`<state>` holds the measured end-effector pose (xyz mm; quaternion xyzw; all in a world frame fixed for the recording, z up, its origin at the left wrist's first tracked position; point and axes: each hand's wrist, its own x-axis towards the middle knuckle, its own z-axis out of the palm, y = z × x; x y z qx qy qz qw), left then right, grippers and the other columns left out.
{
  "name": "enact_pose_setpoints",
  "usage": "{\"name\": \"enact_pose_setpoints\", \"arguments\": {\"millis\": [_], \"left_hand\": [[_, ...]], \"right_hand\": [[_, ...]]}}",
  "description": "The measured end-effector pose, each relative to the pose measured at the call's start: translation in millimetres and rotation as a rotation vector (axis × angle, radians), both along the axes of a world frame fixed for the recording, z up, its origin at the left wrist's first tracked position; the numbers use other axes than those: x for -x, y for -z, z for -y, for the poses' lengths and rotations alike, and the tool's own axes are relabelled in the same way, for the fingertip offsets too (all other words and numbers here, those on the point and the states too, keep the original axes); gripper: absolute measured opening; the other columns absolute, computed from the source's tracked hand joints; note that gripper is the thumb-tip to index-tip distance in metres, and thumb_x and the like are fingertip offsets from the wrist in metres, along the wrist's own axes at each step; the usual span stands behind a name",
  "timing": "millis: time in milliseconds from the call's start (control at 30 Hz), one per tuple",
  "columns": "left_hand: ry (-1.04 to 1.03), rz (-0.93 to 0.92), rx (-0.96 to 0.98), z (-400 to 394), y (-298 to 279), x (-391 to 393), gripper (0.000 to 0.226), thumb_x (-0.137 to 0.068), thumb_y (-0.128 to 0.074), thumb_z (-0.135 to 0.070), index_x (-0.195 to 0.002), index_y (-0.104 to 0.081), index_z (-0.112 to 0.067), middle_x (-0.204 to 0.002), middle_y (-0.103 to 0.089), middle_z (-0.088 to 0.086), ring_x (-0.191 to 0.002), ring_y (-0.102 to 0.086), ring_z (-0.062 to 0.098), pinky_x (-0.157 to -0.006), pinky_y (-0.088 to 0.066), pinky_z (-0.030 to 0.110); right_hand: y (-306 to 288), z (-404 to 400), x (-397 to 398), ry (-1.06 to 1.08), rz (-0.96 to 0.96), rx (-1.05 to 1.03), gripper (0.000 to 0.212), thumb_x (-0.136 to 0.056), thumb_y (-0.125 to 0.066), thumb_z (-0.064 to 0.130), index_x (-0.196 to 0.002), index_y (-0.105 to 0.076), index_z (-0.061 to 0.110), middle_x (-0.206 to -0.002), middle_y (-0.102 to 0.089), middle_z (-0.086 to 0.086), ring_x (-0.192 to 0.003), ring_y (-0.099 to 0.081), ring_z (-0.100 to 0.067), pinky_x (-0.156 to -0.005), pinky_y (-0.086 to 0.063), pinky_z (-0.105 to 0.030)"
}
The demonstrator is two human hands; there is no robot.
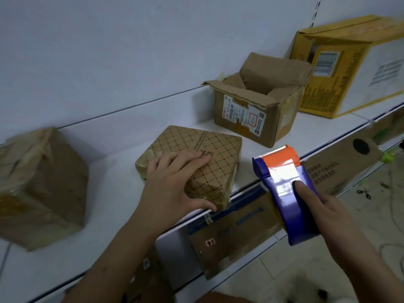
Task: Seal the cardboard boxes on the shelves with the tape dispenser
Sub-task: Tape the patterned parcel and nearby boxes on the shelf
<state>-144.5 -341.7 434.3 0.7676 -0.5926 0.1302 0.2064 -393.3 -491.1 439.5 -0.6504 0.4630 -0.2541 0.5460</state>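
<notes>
- Bare white shelf [113, 127] lies open between the brown box [41, 186] and patterned box [196, 158].
- Open-flapped box [258, 110] and yellow box [341, 68] crowd the far end.

Blue-orange tape dispenser [286, 193] beside closed patterned box [196, 160].
</notes>
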Motion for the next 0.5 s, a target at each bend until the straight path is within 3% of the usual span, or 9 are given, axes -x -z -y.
{"name": "enact_pose_setpoints", "arguments": {"millis": [67, 100, 167, 267, 367, 500], "left_hand": [[-0.031, -0.025, 0.025, 9.6, -0.8, 2.0, 0.094, -0.061, -0.055, -0.088, -0.135, -0.057, -0.031, -0.137, -0.056, -0.011, -0.123, -0.044, 0.016, -0.103, -0.019, 0.031], [-0.044, -0.033, 0.034, 13.4, -1.5, 3.9, 0.092, -0.061, -0.056, -0.088, -0.133, -0.058, -0.031, -0.135, -0.057, -0.011, -0.122, -0.045, 0.016, -0.102, -0.019, 0.029], [-0.040, -0.031, 0.047, 17.2, -2.0, 5.1, 0.090, -0.063, -0.056, -0.087, -0.132, -0.059, -0.030, -0.135, -0.058, -0.011, -0.122, -0.047, 0.016, -0.101, -0.019, 0.028], [0.048, -0.066, 0.049, 11.6, -0.4, 1.3, 0.083, -0.070, -0.059, -0.082, -0.135, -0.058, -0.029, -0.140, -0.055, -0.013, -0.127, -0.047, 0.015, -0.104, -0.021, 0.031], [0.114, -0.099, 0.016, 5.4, -2.8, -1.5, 0.077, -0.073, -0.062, -0.077, -0.136, -0.055, -0.032, -0.143, -0.050, -0.017, -0.132, -0.044, 0.012, -0.110, -0.024, 0.036], [0.238, -0.265, 0.038, 11.0, -9.1, 7.9, 0.051, -0.089, -0.051, -0.062, -0.127, -0.063, -0.030, -0.135, -0.055, -0.019, -0.128, -0.046, 0.007, -0.112, -0.028, 0.054]], "right_hand": [[3.9, 2.0, 6.8, -0.049, -0.024, 0.035, 0.065, -0.069, -0.059, 0.081, -0.085, -0.066, 0.018, -0.065, -0.072, 0.001, -0.059, -0.069, -0.021, -0.064, -0.049, -0.033], [4.7, 3.0, 9.3, -0.078, -0.040, 0.051, 0.074, -0.062, -0.053, 0.084, -0.087, -0.066, 0.016, -0.068, -0.073, 0.002, -0.059, -0.069, -0.019, -0.064, -0.050, -0.034], [6.2, 5.4, 14.3, -0.123, -0.059, 0.046, 0.087, -0.047, -0.049, 0.088, -0.089, -0.067, 0.014, -0.073, -0.073, 0.001, -0.063, -0.070, -0.020, -0.067, -0.053, -0.037], [8.9, 5.9, 26.1, -0.188, -0.064, -0.036, 0.101, -0.028, -0.057, 0.097, -0.082, -0.070, 0.012, -0.073, -0.072, -0.007, -0.059, -0.068, -0.020, -0.062, -0.048, -0.033], [12.3, 3.4, 36.7, -0.249, -0.088, -0.047, 0.079, -0.042, -0.058, 0.089, -0.071, -0.071, 0.017, -0.067, -0.070, -0.007, -0.056, -0.065, -0.018, -0.058, -0.043, -0.027], [15.5, -6.8, 43.6, -0.266, -0.152, -0.069, 0.064, -0.050, -0.051, 0.080, -0.064, -0.068, 0.020, -0.064, -0.069, -0.003, -0.054, -0.064, -0.012, -0.051, -0.041, -0.014]]}}
